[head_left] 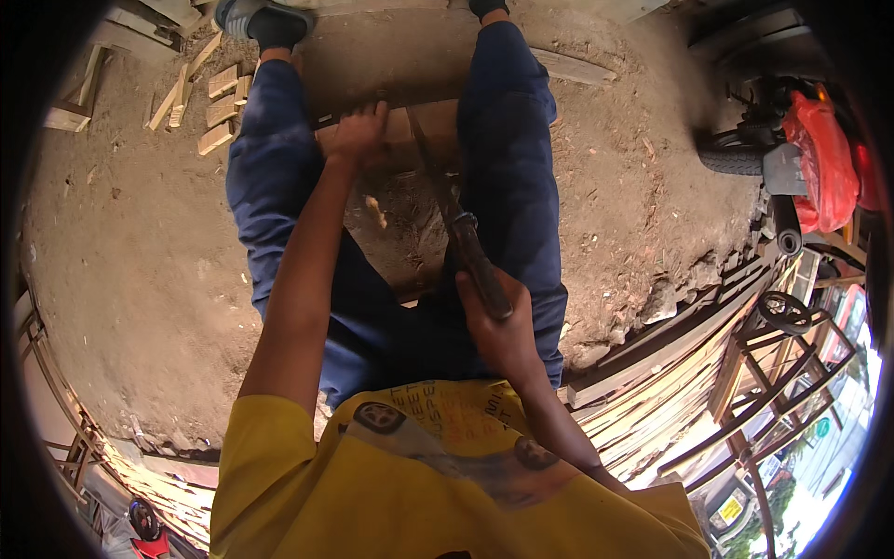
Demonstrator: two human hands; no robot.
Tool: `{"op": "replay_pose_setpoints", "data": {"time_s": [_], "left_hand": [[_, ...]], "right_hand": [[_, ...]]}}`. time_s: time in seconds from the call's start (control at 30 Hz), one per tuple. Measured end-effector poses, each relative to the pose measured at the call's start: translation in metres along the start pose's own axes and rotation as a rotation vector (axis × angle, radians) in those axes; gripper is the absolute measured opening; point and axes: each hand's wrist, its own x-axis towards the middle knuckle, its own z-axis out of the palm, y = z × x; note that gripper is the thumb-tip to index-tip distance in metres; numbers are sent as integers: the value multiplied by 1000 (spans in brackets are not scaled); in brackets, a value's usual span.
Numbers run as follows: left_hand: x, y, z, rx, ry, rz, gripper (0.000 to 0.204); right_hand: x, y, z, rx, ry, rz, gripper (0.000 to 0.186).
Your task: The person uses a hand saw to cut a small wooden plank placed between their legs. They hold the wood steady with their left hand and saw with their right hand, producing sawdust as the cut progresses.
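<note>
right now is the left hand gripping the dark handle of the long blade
No, the right hand grips the long blade's dark handle, while the left hand holds the pale wooden block.

One machete [447, 200], one wooden block [410, 130], two hands [358, 135].

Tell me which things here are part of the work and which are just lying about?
In use: left hand steadying the wood piece; right hand gripping the long blade.
Lying about: small wood offcuts, stacked slats, red bag, tyre.
</note>
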Motion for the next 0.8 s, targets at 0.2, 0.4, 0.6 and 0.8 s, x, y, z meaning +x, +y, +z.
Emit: {"op": "replay_pose_setpoints", "data": {"time_s": [0.2, 0.4, 0.6, 0.8], "left_hand": [[-5, 8, -35, -9, -26, -23, 67], [-3, 6, -3, -26, 88, -8, 65], [4, 1, -5, 12, 86, 13, 66], [-2, 3, -8, -17, 135, 8, 66]], "right_hand": [[-37, -23, -11, 23, 64, 128, 13], [-2, -14, 4, -13, 42, 127, 14], [-39, -16, -13, -46, 81, 100, 12], [15, -14, 2, 26, 47, 171, 11]]}}
